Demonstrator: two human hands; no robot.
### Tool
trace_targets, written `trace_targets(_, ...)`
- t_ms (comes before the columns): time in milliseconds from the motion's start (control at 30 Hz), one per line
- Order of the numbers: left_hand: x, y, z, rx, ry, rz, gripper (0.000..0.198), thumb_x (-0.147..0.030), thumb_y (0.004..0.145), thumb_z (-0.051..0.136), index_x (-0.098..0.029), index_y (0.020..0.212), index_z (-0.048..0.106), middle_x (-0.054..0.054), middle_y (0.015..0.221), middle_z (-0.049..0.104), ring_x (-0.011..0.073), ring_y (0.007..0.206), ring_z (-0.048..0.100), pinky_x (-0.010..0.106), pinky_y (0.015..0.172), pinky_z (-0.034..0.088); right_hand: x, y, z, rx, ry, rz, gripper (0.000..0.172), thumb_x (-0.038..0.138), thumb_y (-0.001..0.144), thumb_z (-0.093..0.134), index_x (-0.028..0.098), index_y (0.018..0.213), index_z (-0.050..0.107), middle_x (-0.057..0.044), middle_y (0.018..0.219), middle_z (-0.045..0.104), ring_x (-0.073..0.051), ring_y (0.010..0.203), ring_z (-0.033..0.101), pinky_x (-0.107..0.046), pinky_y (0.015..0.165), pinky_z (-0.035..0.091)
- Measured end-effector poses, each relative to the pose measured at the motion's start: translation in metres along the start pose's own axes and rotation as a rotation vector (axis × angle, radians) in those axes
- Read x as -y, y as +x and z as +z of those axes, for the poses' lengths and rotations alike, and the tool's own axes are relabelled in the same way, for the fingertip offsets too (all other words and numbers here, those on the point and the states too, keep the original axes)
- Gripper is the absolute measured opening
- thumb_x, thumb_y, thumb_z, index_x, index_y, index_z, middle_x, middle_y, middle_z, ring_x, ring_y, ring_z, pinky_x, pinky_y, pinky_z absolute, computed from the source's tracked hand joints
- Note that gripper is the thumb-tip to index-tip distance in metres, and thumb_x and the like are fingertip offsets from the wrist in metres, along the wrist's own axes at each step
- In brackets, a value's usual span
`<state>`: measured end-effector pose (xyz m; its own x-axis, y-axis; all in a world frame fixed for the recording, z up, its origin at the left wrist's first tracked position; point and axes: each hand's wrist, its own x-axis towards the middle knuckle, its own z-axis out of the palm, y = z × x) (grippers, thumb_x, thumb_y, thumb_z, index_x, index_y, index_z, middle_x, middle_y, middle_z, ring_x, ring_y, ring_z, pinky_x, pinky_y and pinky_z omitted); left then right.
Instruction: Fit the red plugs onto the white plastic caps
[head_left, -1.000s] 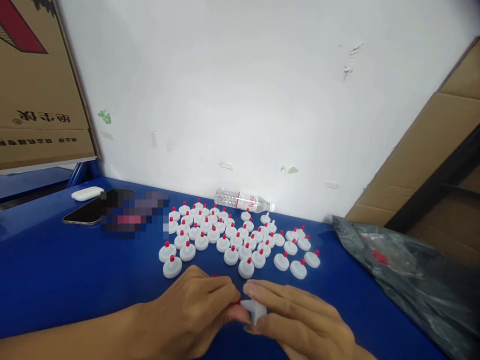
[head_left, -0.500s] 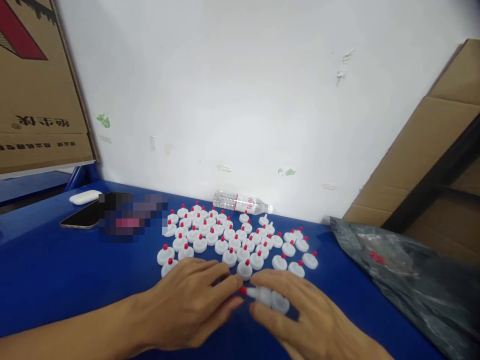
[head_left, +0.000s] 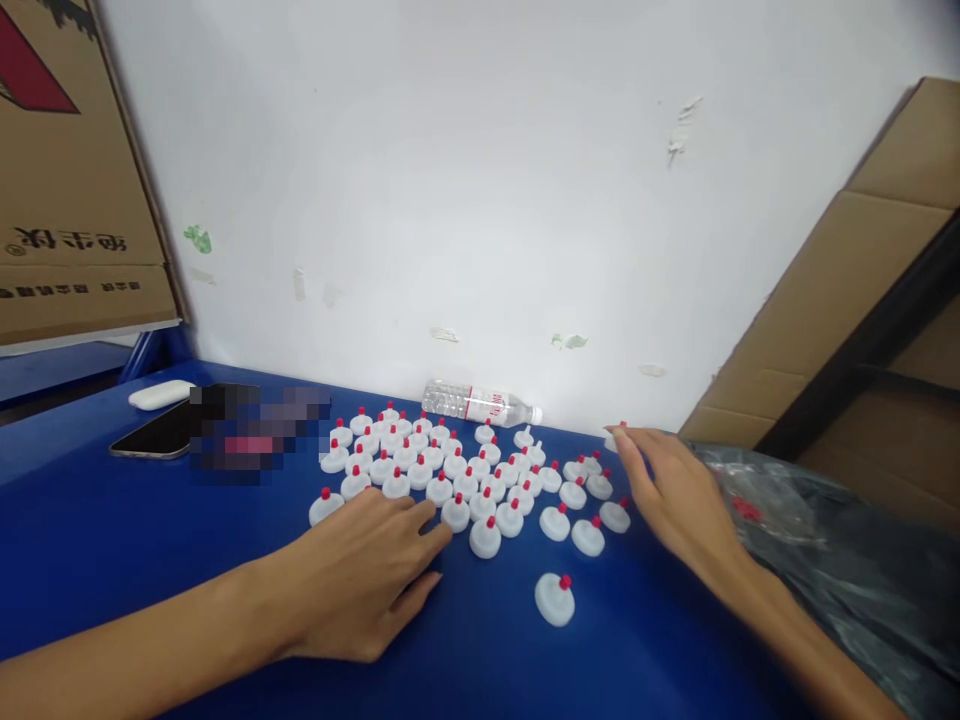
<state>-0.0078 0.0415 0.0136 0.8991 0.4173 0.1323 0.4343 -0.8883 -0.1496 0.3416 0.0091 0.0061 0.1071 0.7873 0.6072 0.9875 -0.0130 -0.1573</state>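
Head camera: beneath the loosely parted left hand (head_left: 367,575) and the right hand (head_left: 679,490), fingertips at a red-tipped cap (head_left: 611,442), grip unclear, spreads a blue table (head_left: 172,520), white wall (head_left: 465,180) beyond both.

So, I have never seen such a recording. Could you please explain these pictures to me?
There is no machine, only a person's left hand and right hand, both bare. One camera worn on the head, looking forward and down, took every picture. On the blue table sit many round white caps, most with red tips. Behind them lies a clear bottle; a phone lies at the left, a grey plastic bag at the right. The left hand shows nothing between thumb and fingers. The right hand's fingertips are at another cap; whether they grip it, I cannot tell.
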Motion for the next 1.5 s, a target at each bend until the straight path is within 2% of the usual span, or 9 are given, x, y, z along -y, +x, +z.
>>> trace_targets(133, 0.000, -0.001, 0.003, -0.027, 0.037, 0.025, 0.007, -0.023, 0.093, 0.054, -0.019, 0.090, 0.060, 0.004, 0.081, 0.065, 0.0208, 0.062, 0.061, 0.032, 0.053, 0.035, -0.013, 0.000, 0.005, 0.109, -0.052, 0.092, 0.056, 0.051, 0.105, 0.025, 0.021, 0.093, 0.071, -0.010, 0.095, 0.075, -0.030, 0.090, 0.069, -0.040, 0.075, 0.048)
trace_targets(233, 0.001, -0.002, 0.006, -0.047, 0.042, 0.040, 0.007, -0.018, 0.092, 0.054, -0.019, 0.087, 0.059, 0.004, 0.079, 0.063, 0.0205, 0.061, 0.060, 0.032, 0.052, 0.034, -0.019, 0.000, 0.009, 0.165, -0.080, 0.142, 0.061, 0.054, 0.104, 0.024, 0.020, 0.084, 0.071, -0.012, 0.089, 0.076, -0.031, 0.082, 0.071, -0.039, 0.069, 0.047)
trace_targets(467, 0.002, -0.003, 0.006, -0.038, 0.004, 0.042, 0.013, -0.009, 0.090, 0.055, -0.020, 0.083, 0.057, 0.002, 0.079, 0.062, 0.0197, 0.062, 0.059, 0.031, 0.052, 0.032, -0.025, -0.002, 0.017, 0.265, -0.081, 0.174, 0.065, 0.056, 0.103, 0.023, 0.020, 0.080, 0.072, -0.013, 0.085, 0.076, -0.031, 0.083, 0.072, -0.039, 0.070, 0.049)
trace_targets(767, -0.001, -0.002, 0.007, -0.020, -0.007, 0.059, 0.011, -0.009, 0.091, 0.055, -0.020, 0.087, 0.057, 0.002, 0.085, 0.063, 0.0198, 0.067, 0.060, 0.033, 0.052, 0.029, -0.024, -0.004, 0.016, 0.255, -0.047, 0.149, 0.056, 0.050, 0.104, 0.025, 0.021, 0.096, 0.072, -0.010, 0.091, 0.075, -0.030, 0.090, 0.071, -0.038, 0.076, 0.048)
trace_targets(900, -0.002, -0.001, 0.006, -0.022, -0.010, 0.062, 0.010, -0.010, 0.091, 0.057, -0.020, 0.088, 0.057, 0.002, 0.088, 0.063, 0.0193, 0.067, 0.061, 0.033, 0.051, 0.030, -0.021, -0.001, 0.012, 0.185, -0.018, 0.089, 0.052, 0.048, 0.105, 0.025, 0.020, 0.099, 0.069, -0.011, 0.096, 0.073, -0.029, 0.091, 0.068, -0.039, 0.077, 0.048)
trace_targets(1033, -0.004, -0.001, 0.001, -0.041, -0.017, 0.059, 0.009, -0.011, 0.092, 0.055, -0.020, 0.090, 0.057, 0.002, 0.088, 0.063, 0.0186, 0.067, 0.062, 0.033, 0.051, 0.033, -0.008, 0.000, 0.005, 0.147, 0.073, -0.061, 0.049, 0.042, 0.107, 0.024, 0.021, 0.114, 0.067, -0.009, 0.112, 0.071, -0.025, 0.106, 0.065, -0.039, 0.092, 0.049)
trace_targets(1267, -0.003, 0.000, 0.003, -0.077, 0.007, 0.021, 0.010, -0.012, 0.097, 0.048, -0.020, 0.096, 0.054, 0.003, 0.090, 0.063, 0.0190, 0.068, 0.062, 0.031, 0.052, 0.037, 0.022, 0.008, 0.009, 0.240, 0.135, -0.334, 0.046, 0.043, 0.107, 0.030, 0.023, 0.129, 0.066, -0.007, 0.132, 0.067, -0.028, 0.133, 0.053, -0.053, 0.112, 0.041)
trace_targets(1367, -0.001, 0.000, 0.005, -0.120, -0.030, 0.011, 0.012, -0.011, 0.097, 0.045, -0.019, 0.099, 0.054, 0.003, 0.092, 0.064, 0.0181, 0.070, 0.065, 0.029, 0.054, 0.040, 0.032, 0.015, 0.020, 0.292, 0.121, -0.343, 0.051, 0.046, 0.107, 0.028, 0.023, 0.130, 0.066, -0.007, 0.131, 0.069, -0.028, 0.131, 0.057, -0.052, 0.110, 0.044)
trace_targets(1500, 0.000, -0.003, 0.006, -0.220, -0.073, 0.056, 0.017, -0.009, 0.097, 0.044, -0.019, 0.105, 0.054, 0.002, 0.093, 0.067, 0.0154, 0.068, 0.065, 0.027, 0.054, 0.042, 0.046, 0.026, 0.028, 0.339, 0.113, -0.380, 0.052, 0.048, 0.107, 0.028, 0.023, 0.117, 0.073, -0.007, 0.118, 0.075, -0.028, 0.122, 0.064, -0.051, 0.106, 0.046)
